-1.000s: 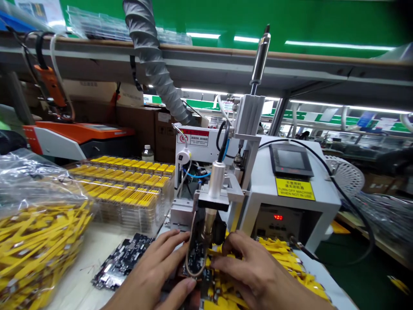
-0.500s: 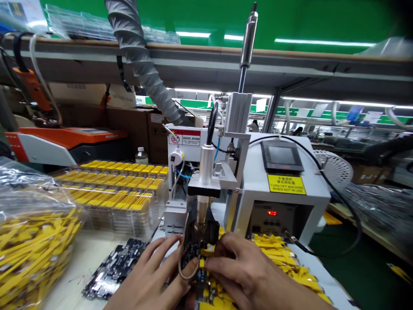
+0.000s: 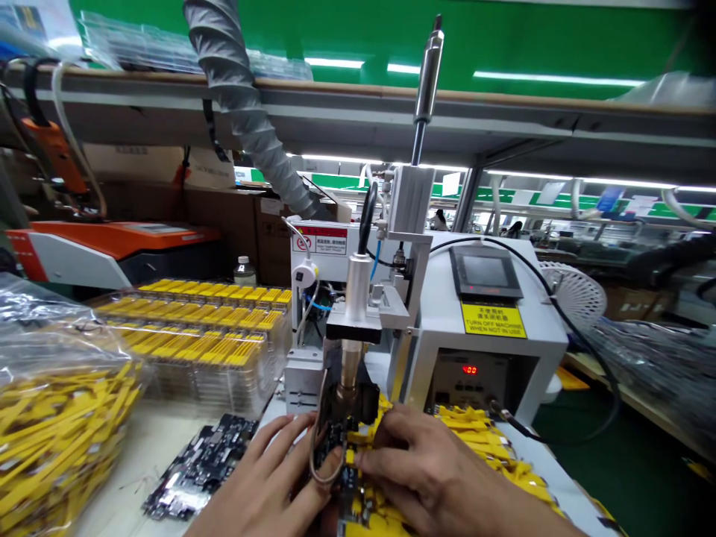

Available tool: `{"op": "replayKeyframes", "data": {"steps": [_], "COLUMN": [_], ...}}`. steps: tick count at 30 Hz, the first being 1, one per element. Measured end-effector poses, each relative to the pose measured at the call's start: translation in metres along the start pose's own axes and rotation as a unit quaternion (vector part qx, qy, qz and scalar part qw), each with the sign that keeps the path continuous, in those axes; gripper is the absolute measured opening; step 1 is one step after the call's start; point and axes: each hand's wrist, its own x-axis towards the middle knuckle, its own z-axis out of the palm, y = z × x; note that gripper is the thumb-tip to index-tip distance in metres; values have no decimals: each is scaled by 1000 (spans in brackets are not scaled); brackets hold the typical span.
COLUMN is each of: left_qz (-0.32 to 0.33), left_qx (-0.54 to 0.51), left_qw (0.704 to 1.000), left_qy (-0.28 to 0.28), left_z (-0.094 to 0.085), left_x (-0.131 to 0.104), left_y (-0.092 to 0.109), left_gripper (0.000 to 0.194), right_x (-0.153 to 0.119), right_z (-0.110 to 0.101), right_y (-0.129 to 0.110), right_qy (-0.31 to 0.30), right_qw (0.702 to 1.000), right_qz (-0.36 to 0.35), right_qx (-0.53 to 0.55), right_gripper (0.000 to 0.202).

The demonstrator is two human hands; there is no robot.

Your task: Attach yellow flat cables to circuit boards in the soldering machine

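Under the tip of a hot-press soldering head [image 3: 351,365], a dark circuit board [image 3: 347,481] is partly hidden by my hands and a curved metal loop [image 3: 327,477]. My left hand [image 3: 271,473] rests along the board's left side, its thumb pressed on the board near the loop and its other fingers reaching forward. From the right, my right hand [image 3: 428,470] has its thumb and finger pinched at the board's edge on a yellow flex cable [image 3: 350,456]. More yellow flex cables [image 3: 484,436] lie in a pile beneath and behind that hand.
Several dark circuit boards [image 3: 198,466] lie left of my hands. Further left are a clear bag of yellow cables [image 3: 50,440] and stacked clear trays [image 3: 224,388]. A white control box [image 3: 492,287] stands right, with a black cable [image 3: 607,358] looping past it.
The view has tilted very slightly. Both hands and the board stay nearly in the same place, with only tiny finger shifts.
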Motion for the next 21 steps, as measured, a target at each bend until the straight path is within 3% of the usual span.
{"op": "replayKeyframes", "data": {"steps": [6,10,21], "left_qz": [-72,-96,-73], "left_qx": [-120,-165,-123], "left_qw": [990,981,989], "left_qy": [32,25,28], "left_z": [2,3,-4], "left_x": [-2,-6,0], "left_y": [-2,-2,-4], "left_gripper": [31,27,30], "right_x": [0,0,-1], "right_z": [2,2,1], "right_y": [1,0,-2], "right_qy": [20,15,-4], "right_qw": [1000,1000,1000], "right_qz": [-1,5,24], "right_qx": [5,-1,-10], "right_gripper": [25,26,28]}}
